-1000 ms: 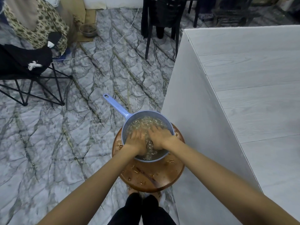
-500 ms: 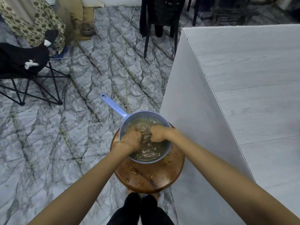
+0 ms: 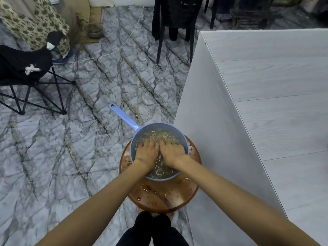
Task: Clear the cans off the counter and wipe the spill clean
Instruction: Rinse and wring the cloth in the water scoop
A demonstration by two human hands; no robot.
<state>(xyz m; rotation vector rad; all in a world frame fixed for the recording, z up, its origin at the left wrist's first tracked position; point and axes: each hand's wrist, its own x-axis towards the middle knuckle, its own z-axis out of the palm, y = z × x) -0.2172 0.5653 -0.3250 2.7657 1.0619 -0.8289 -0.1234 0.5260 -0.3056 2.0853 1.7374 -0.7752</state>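
Observation:
A blue plastic dipper (image 3: 124, 118) full of murky, rippling water stands on a round brown wooden stool (image 3: 159, 194). My left hand (image 3: 146, 153) and my right hand (image 3: 171, 151) lie side by side in the water, palms down, fingers stretched forward and slightly apart. Their fingertips are under the surface. Whatever lies beneath them is hidden by the hands and the water. The stool top is wet with droplets. The white wood-grain counter (image 3: 275, 103) rises to the right, and no cans or spill show on the part in view.
The counter's side panel stands close against the stool's right. A black folding chair (image 3: 26, 71) is at the left, a black chair (image 3: 174, 18) at the back. A small bowl (image 3: 93, 30) and a white cable (image 3: 110, 54) lie on the marble floor.
Half a second ago both hands were fisted around a dark wet cloth above the water. Now they are flattened and pushed down into the dipper, and the cloth is out of sight.

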